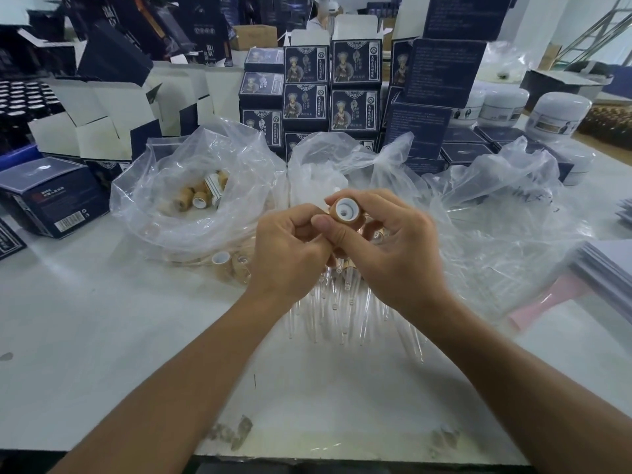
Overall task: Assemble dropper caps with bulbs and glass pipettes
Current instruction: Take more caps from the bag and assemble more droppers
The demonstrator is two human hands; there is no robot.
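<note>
Right hand (383, 248) grip pinching tan dropper cap (345, 210), white open end toward camera, above glass pipettes (342, 313) on surface (102, 336). Left hand (290, 249) grip curled closed, touching cap; contents hidden. Behind-left of cap: bag of caps (201, 196).

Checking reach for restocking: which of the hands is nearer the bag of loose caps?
Left. The left hand sits just right of the bag of loose caps; the right hand, holding a cap, is farther right.

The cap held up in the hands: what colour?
Tan wood-look cap with white inner lining; head view.
</note>
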